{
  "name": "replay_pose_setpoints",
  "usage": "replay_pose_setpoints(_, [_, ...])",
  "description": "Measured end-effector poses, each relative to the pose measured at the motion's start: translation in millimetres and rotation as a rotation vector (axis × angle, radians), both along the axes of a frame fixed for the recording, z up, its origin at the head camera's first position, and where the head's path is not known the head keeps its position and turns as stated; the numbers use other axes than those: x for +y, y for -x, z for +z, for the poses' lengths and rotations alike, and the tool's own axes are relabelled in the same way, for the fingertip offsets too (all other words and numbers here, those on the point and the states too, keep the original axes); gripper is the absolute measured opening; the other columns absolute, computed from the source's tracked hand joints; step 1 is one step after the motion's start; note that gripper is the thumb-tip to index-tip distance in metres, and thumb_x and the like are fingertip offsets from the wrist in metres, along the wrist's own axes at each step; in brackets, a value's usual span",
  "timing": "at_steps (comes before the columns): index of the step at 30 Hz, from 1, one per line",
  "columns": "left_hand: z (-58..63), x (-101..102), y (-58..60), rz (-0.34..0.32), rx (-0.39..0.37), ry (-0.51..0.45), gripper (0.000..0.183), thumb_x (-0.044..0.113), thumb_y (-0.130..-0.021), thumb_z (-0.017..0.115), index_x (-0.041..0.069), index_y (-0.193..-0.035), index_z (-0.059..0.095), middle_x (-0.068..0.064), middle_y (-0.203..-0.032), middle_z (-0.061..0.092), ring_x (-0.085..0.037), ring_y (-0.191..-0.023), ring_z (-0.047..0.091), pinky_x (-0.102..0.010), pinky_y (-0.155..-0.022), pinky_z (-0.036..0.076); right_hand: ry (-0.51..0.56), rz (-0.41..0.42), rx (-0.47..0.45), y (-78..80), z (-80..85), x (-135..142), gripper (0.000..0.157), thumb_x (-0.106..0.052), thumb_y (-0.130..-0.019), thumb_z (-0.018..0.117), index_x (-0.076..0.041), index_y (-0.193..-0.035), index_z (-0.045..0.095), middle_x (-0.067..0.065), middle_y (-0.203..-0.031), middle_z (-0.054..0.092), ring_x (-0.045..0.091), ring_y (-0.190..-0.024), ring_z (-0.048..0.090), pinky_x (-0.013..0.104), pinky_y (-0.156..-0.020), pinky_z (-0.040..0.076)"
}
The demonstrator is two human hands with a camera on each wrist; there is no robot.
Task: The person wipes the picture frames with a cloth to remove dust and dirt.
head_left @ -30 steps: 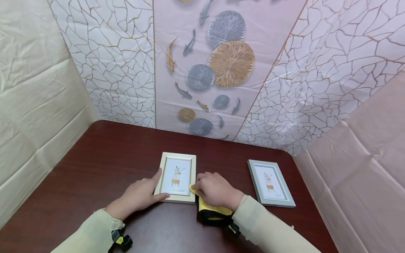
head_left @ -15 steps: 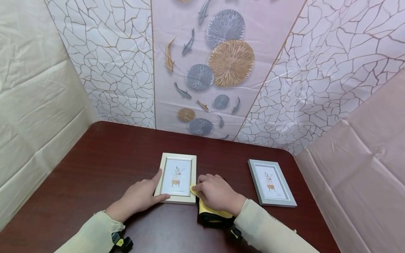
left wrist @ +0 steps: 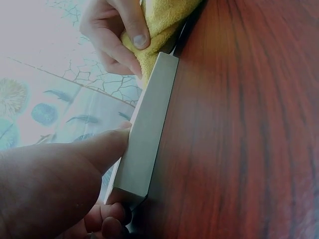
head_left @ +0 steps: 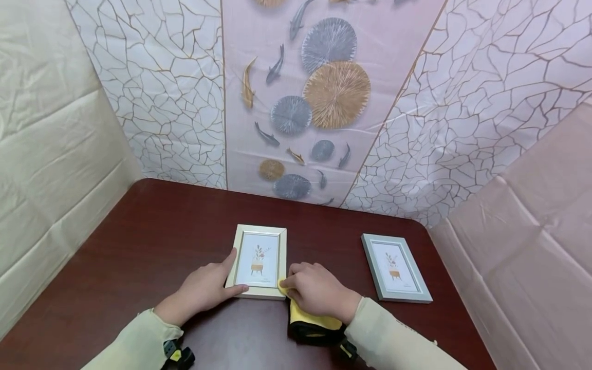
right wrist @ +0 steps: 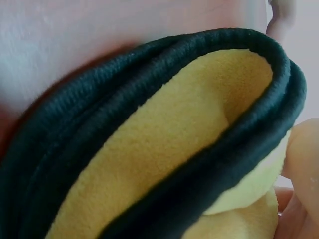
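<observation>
A cream picture frame (head_left: 259, 257) with a potted-plant print lies face up on the table. My left hand (head_left: 203, 290) holds its lower left corner, thumb on the near edge and fingers along the left side. In the left wrist view the thumb presses the side of the frame (left wrist: 144, 129) while other fingertips curl at its corner. My right hand (head_left: 319, 290) pinches a yellow cloth with black edging (head_left: 312, 321), touching the frame's right border near the lower corner. Folds of the cloth (right wrist: 164, 124) fill the right wrist view and largely hide those fingers.
A pale grey-blue picture frame (head_left: 396, 270) with a similar print lies to the right on the dark red-brown table (head_left: 152, 241). Patterned fabric (head_left: 291, 149) hangs behind the table, and plain beige fabric (head_left: 51, 169) borders its left side.
My right hand and the cloth have shifted slightly down along the frame's right border toward the lower corner. The left hand and both frames stay in place.
</observation>
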State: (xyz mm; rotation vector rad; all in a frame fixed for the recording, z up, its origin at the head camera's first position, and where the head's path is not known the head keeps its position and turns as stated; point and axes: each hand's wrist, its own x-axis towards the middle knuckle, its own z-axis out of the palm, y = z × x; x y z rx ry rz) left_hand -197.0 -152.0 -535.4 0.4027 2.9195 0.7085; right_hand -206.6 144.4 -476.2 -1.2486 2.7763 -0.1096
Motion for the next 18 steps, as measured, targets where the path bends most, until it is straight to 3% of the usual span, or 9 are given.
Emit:
replay_pose_setpoints(8, [2.8, 0, 2.7, -0.004, 0.005, -0.002, 0.111, 0.063, -0.094, 0.081, -0.001, -0.171, 0.033, -0.025, -0.110, 0.077, -0.037, -0.091, 0.076, -0.054, -0.073, 0.059, 0.030, 0.003, -0.051, -2.1, 1.3, 1, 0.025, -0.015, -0.104, 0.077, -0.019, -0.127, 0.085, -0.007, -0.100, 0.072, 0.005, -0.083, 0.063, 0.025, -0.065, 0.047])
replay_pose_setpoints(18, [2.4, 0, 1.6, 0.007, -0.003, -0.005, 0.111, 0.064, -0.093, 0.082, 0.000, -0.170, 0.035, -0.025, -0.112, 0.076, -0.038, -0.092, 0.076, -0.055, -0.074, 0.059, 0.032, 0.006, -0.094, -10.5, 3.9, 1, 0.027, -0.014, -0.104, 0.075, -0.018, -0.128, 0.084, -0.007, -0.103, 0.073, 0.005, -0.087, 0.065, 0.025, -0.066, 0.046])
